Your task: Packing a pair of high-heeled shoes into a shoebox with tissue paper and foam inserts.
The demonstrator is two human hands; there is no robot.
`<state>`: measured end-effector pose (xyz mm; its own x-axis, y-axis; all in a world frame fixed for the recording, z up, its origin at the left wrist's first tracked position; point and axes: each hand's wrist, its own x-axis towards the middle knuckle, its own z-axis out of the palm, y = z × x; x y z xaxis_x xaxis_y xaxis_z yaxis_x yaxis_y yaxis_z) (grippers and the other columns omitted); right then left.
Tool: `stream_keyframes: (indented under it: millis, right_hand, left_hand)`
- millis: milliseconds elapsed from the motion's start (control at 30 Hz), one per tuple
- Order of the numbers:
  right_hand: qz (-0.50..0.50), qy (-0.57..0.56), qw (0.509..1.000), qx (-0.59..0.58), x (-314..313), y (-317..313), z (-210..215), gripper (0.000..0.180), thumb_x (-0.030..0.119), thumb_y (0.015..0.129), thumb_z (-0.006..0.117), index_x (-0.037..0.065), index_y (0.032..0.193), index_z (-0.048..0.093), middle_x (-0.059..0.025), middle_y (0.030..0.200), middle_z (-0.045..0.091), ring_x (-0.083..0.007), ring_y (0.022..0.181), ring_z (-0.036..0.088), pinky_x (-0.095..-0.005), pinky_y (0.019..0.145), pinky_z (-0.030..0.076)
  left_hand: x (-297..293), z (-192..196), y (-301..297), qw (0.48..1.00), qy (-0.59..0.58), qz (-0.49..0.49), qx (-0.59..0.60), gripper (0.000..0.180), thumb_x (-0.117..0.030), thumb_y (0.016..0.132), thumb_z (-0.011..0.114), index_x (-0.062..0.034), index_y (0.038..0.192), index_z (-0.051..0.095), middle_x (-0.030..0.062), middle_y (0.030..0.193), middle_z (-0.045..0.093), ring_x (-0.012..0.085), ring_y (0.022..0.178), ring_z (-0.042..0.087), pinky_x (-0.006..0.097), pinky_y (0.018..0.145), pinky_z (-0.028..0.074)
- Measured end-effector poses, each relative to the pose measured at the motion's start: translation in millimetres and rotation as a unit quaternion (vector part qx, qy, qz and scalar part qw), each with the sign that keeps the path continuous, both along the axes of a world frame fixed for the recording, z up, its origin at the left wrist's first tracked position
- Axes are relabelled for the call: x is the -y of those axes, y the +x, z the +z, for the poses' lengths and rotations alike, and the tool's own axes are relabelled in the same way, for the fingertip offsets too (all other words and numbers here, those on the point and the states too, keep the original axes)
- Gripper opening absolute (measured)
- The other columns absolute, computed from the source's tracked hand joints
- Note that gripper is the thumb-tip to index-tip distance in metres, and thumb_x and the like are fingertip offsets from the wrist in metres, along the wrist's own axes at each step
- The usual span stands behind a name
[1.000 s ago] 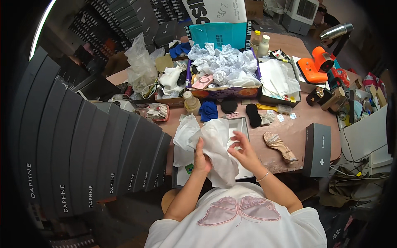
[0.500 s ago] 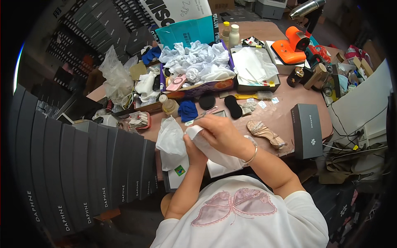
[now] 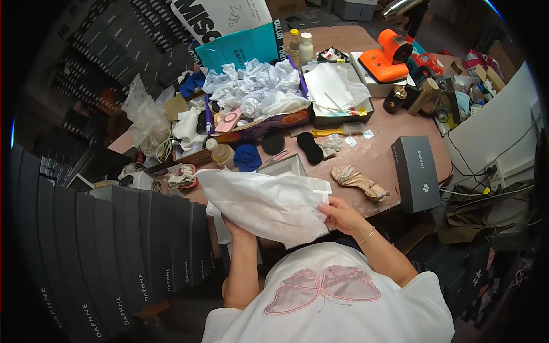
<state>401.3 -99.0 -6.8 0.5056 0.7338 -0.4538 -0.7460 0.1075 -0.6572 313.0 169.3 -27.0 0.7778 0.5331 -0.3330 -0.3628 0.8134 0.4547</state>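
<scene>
A thin, soft white wrapping sheet (image 3: 269,203) is spread between my hands in front of my body. Its right edge is pinched by my right hand (image 3: 341,217), with the thumb on top. My left hand (image 3: 237,228) holds it from below at the near left, and the fingers there are covered by it. Whether it is a single layer or a bag, I cannot tell. Beneath it lies an open box (image 3: 293,166), mostly hidden. To the right rests a beige strappy sandal with a glittering band (image 3: 355,178), touched by neither hand.
Tall stacks of dark shoe boxes (image 3: 126,228) rise at the left. A grey shoe box (image 3: 417,171) stands at the right edge of the table (image 3: 377,148). Behind are a carton of crumpled white paper (image 3: 257,88), a yellow-handled brush (image 3: 343,130) and an orange stand (image 3: 386,60).
The white sheet, bunched before, is now spread out wide. My right hand has moved right and down; my left hand has moved left beneath the sheet.
</scene>
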Motion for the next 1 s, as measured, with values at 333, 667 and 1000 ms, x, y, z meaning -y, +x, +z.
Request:
stream_keyframes:
  millis: [333,667,1000]
  right_hand:
    - [0.182,-0.055,0.620,0.762,-36.3,8.5,59.6,0.042,0.011,0.079,0.066,0.004,0.119,0.059,-0.0118,0.112,0.064,-0.0273,0.102,0.059,-0.0351,0.094,0.045]
    - [0.069,-0.079,0.965,0.240,-12.0,-30.8,-12.7,0.033,0.013,0.086,0.062,0.003,0.118,0.058,-0.0079,0.108,0.064,-0.0172,0.096,0.059,-0.0294,0.085,0.048]
    - [-0.257,-0.137,0.946,0.145,85.2,37.3,-71.6,0.023,0.014,0.097,0.050,-0.004,0.108,0.057,-0.0061,0.100,0.064,-0.0099,0.089,0.059,-0.0258,0.078,0.049]
  left_hand:
    - [9.7,-2.5,-1.9,0.995,0.094,0.001,-0.028,0.055,-0.048,0.096,0.037,-0.0073,0.133,0.044,0.0110,0.133,0.049,0.0293,0.121,0.048,0.043,0.103,0.040]
    - [-23.6,47.8,-11.5,0.944,0.325,-0.031,-0.048,0.054,-0.047,0.096,0.035,-0.0052,0.126,0.050,0.0133,0.122,0.057,0.0288,0.114,0.055,0.044,0.102,0.041]
    - [28.4,148.2,44.9,0.727,0.658,0.166,0.103,0.044,-0.042,0.101,0.032,-0.0082,0.077,0.046,0.0045,0.074,0.047,0.0184,0.069,0.047,0.037,0.078,0.044]
